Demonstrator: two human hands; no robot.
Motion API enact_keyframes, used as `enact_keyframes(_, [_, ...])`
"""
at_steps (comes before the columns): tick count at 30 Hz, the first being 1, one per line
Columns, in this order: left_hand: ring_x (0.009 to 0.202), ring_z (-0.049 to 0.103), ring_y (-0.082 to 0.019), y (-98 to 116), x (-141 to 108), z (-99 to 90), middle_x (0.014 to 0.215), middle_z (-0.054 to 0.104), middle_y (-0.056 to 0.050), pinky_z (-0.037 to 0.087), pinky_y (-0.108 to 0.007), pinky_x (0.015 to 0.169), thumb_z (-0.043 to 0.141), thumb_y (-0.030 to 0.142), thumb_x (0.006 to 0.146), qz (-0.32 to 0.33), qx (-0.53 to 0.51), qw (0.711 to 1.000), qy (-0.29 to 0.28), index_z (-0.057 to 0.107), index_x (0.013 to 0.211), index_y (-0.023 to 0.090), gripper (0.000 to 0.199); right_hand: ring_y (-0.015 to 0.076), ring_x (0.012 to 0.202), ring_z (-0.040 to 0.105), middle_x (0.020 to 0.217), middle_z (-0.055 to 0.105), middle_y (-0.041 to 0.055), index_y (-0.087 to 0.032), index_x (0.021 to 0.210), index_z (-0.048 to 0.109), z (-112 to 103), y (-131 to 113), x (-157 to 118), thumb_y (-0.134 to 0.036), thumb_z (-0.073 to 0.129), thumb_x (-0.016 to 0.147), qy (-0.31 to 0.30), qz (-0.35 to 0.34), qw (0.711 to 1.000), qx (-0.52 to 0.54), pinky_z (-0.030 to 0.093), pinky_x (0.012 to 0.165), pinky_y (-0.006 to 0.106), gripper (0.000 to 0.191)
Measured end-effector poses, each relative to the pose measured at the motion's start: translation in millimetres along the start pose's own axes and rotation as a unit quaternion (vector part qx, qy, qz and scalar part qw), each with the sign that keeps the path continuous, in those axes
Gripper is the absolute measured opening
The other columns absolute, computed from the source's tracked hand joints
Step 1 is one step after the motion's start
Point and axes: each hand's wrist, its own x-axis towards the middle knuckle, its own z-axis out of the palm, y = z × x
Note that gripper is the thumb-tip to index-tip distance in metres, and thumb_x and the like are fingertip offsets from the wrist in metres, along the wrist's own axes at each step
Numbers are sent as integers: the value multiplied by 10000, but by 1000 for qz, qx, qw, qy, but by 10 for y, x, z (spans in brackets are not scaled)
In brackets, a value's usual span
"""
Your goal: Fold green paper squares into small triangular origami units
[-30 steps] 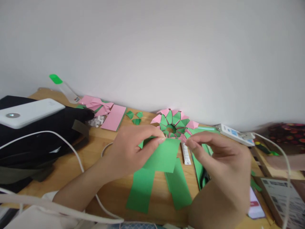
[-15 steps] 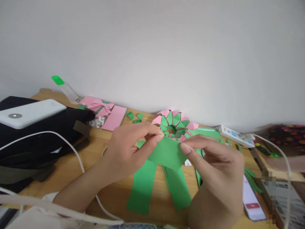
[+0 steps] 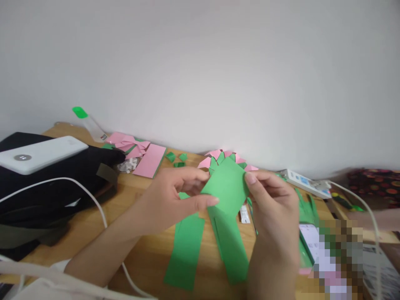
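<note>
A small green paper (image 3: 226, 185) is held up in front of me, tilted, its face toward me. My right hand (image 3: 271, 208) pinches its right corner between thumb and fingers. At its left corner is my left hand (image 3: 168, 202), thumb in front and fingers curled behind the edge, loosely closed on it. Behind the paper stands a ring of folded pink and green pieces (image 3: 218, 157), partly hidden. Below my hands lie green paper strips, one at the left (image 3: 184, 258) and an overlapping group at the right (image 3: 231, 250).
Pink paper (image 3: 151, 160), folded pieces and a green-capped glue bottle (image 3: 90, 125) lie at the back left. A white power bank (image 3: 43, 154) rests on a black bag (image 3: 90, 166). Rightward are a power strip (image 3: 304, 183), a phone (image 3: 309, 239) and another person's arm (image 3: 379, 218).
The green paper has turned from lying edge-on to a diamond-like tilt, facing me. My left thumb has moved down along it, and my right hand has shifted slightly left.
</note>
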Motion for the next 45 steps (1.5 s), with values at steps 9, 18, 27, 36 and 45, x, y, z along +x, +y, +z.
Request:
enact_keyframes(9, [578,700,-97,36,70,26,657,722,35,543,-128,540,754,170,737,-45,-94,993,51,702,773,176,64,198,1202,567,1249,634,33,-326,1190,653,14,-92,-61,-257,714,828,-138,-139,956,-219,517,951,337,374])
enact_keyframes(18, [527,580,-92,-27,30,3,642,679,36,479,-162,464,837,224,625,-5,-23,993,112,721,749,208,170,195,987,689,1087,737,9,-331,1123,685,3,-50,-89,-273,701,847,-96,-69,977,-177,586,844,340,282])
enact_keyframes(27, [522,574,-73,-25,74,-16,640,688,36,461,-145,460,759,212,720,62,27,977,202,731,790,202,77,140,694,707,889,769,-18,-311,1020,722,10,-84,-54,-225,799,739,29,-20,997,-74,594,588,230,303])
enact_keyframes(36, [590,613,-103,-16,121,-102,660,689,19,504,-184,529,773,288,724,42,-12,965,259,699,746,184,130,150,788,717,893,786,-11,-282,921,760,5,-47,-60,-271,731,823,-39,14,999,-30,591,721,266,102])
enact_keyframes(45, [848,705,-196,-24,-25,-105,968,760,-23,565,-257,734,725,317,811,36,34,999,12,736,1003,231,210,198,809,726,914,782,18,-272,958,729,70,-72,-68,-305,714,831,-35,18,999,-12,600,724,337,132])
